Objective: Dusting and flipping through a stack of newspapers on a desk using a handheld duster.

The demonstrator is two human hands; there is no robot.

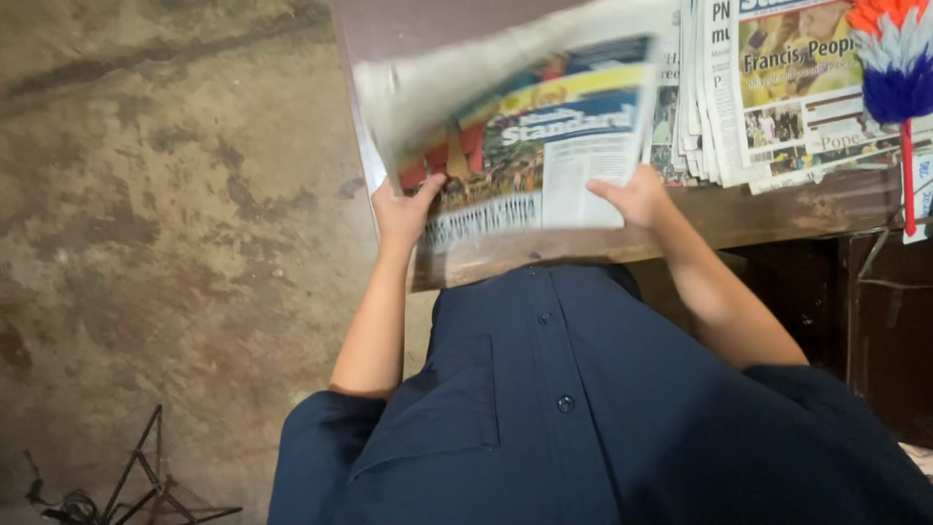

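Note:
I hold a folded newspaper point(525, 136) with a colourful front page over the near edge of a worn wooden table point(777, 219). My left hand point(403, 209) grips its lower left corner. My right hand point(637, 194) grips its lower right edge. The paper's upper part is lifted and blurred. To its right lies a stack of several more newspapers point(768, 87), fanned along their edges.
A feather duster point(899, 68) with orange, white and blue feathers and a red stick lies at the table's right end. Stained concrete floor point(165, 214) spreads to the left. A thin metal frame point(146, 486) stands on the floor at lower left.

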